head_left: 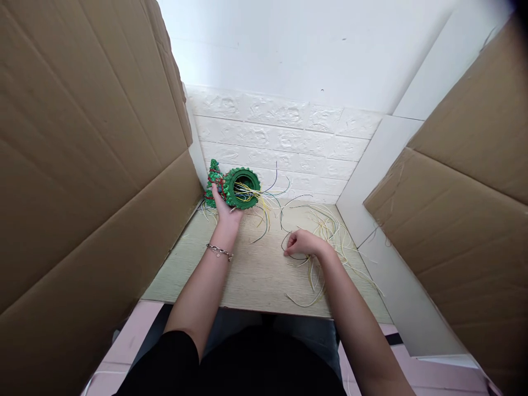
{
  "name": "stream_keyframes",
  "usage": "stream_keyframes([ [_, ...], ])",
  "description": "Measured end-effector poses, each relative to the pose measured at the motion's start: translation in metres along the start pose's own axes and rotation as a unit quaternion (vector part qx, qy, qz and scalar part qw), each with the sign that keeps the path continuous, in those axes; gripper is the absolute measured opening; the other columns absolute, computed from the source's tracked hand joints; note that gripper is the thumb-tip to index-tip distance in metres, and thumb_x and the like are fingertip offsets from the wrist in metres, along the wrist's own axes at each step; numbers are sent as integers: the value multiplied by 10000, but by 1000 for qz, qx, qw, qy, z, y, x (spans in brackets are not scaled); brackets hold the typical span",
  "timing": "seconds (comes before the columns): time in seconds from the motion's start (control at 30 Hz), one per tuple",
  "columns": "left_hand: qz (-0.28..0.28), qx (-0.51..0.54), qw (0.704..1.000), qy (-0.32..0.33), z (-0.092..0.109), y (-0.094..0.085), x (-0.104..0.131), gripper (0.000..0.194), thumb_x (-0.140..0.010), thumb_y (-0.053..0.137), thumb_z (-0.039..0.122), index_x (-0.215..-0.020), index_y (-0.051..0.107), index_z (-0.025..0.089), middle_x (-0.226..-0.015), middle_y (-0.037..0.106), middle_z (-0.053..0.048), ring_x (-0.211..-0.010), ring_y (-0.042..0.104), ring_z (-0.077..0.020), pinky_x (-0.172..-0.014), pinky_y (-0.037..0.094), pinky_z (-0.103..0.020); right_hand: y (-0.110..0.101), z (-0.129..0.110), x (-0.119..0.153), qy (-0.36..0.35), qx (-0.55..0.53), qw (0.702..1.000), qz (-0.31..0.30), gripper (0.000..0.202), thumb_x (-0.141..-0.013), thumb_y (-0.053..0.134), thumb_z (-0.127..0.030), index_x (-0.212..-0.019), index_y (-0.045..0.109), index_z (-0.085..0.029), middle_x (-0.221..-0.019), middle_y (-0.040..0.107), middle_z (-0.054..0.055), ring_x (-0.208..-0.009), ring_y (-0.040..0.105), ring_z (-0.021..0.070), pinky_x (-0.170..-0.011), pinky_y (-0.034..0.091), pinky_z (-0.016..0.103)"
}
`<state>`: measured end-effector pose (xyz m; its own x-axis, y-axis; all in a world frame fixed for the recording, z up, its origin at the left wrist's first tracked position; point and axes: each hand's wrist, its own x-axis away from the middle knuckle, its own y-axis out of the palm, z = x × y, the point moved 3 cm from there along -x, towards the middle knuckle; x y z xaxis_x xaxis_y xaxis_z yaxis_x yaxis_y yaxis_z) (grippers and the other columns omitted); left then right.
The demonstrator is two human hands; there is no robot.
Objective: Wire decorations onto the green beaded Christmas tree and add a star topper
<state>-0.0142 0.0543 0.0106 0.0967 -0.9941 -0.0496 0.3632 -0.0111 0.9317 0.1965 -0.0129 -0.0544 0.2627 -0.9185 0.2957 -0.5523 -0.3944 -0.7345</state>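
My left hand (230, 212) is wrapped round a green decorated Christmas tree (254, 201), tipped so its round hollow base faces me. Yellow, white, blue and green wires (266, 193) stick out of the hole. Close behind, a second glittery green tree (212, 177) with red trim stands at the left; part of it is hidden. Over the table, my right hand (303, 243) is closed in a pinch beside a thin dark wire (282, 240). Whether that wire is between the fingertips is too small to tell.
Loose yellow and white wires (330, 223) lie spread over the right side of the wooden table (256, 275). Tall cardboard sheets (103, 137) flank the table at left and right. A white brick-pattern wall (284, 132) closes off the back.
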Motion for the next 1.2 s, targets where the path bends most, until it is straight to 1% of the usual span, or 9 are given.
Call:
stream_keyframes([
  [0.17, 3, -6, 1000, 0, -2, -2, -3, 463, -826, 419, 556, -997, 648, 193, -950, 676, -60, -955, 623, -229, -910, 466, -428, -2, 0, 0, 24, 36, 999, 20, 44, -617, 653, -197, -601, 636, -159, -583, 564, -32, -578, 487, 86, -525, 326, 194],
  [0.27, 3, -14, 1000, -7, -4, -1, -2, 461, -821, 432, 556, -990, 650, 188, -929, 680, -58, -955, 624, -227, -923, 459, -420, -12, 11, -4, 64, 54, 991, 103, 82, -698, 589, -199, -709, 649, -145, -722, 623, 23, -683, 537, 123, -570, 343, 206],
  [0.37, 6, -14, 1000, -9, -5, 0, -2, 451, -819, 437, 551, -971, 654, 186, -927, 682, -52, -938, 628, -214, -926, 460, -399, -22, 24, -6, 123, 70, 963, 230, 259, -761, 473, -170, -968, 626, -142, -949, 627, 103, -822, 552, 182, -626, 355, 245],
  [0.43, 4, -17, 1000, -13, -5, 0, -2, 453, -816, 433, 559, -947, 658, 188, -921, 685, -51, -922, 631, -208, -915, 469, -378, -24, 27, -7, 111, 51, 951, 284, 381, -754, 458, -158, -1118, 572, -160, -941, 624, 98, -822, 553, 187, -647, 366, 253],
  [0.57, 14, -22, 999, -18, -5, -3, -3, 426, -796, 469, 561, -929, 660, 205, -910, 687, -39, -904, 634, -204, -904, 475, -374, -16, 13, -12, -26, -28, 967, 253, 571, -741, 551, -254, -1301, 457, -187, -741, 583, 2, -701, 530, 142, -663, 378, 232],
  [0.73, 19, -27, 999, -30, -7, -2, -1, 423, -791, 480, 556, -910, 660, 192, -895, 688, -41, -865, 638, -199, -900, 477, -368, -3, -4, -21, -113, -139, 952, 250, 623, -732, 585, -368, -1311, 452, -179, -634, 487, -52, -596, 453, 108, -617, 356, 222],
  [0.9, -9, -46, 998, -40, -10, 0, -1, 428, -778, 495, 555, -853, 659, 167, -824, 681, -48, -805, 647, -192, -856, 501, -350, 10, -13, -31, -142, -279, 920, 237, 432, -779, 496, -414, -1088, 620, -139, -639, 509, -27, -571, 457, 108, -578, 381, 224],
  [1.1, -34, -57, 997, -45, -12, 1, -2, 430, -793, 483, 541, -835, 657, 150, -797, 685, -57, -799, 654, -203, -872, 499, -355, 4, -23, -16, -174, -13, 908, 381, 257, -864, 455, -269, -873, 697, -184, -943, 616, 83, -915, 548, 179, -826, 406, 280],
  [1.2, -27, -69, 996, -59, -14, 0, -2, 440, -777, 501, 552, -834, 657, 145, -789, 685, -73, -828, 655, -224, -882, 495, -374, -1, -25, -8, -188, 82, 895, 397, 265, -893, 439, -257, -908, 696, -195, -1003, 626, 91, -992, 546, 187, -870, 392, 277],
])
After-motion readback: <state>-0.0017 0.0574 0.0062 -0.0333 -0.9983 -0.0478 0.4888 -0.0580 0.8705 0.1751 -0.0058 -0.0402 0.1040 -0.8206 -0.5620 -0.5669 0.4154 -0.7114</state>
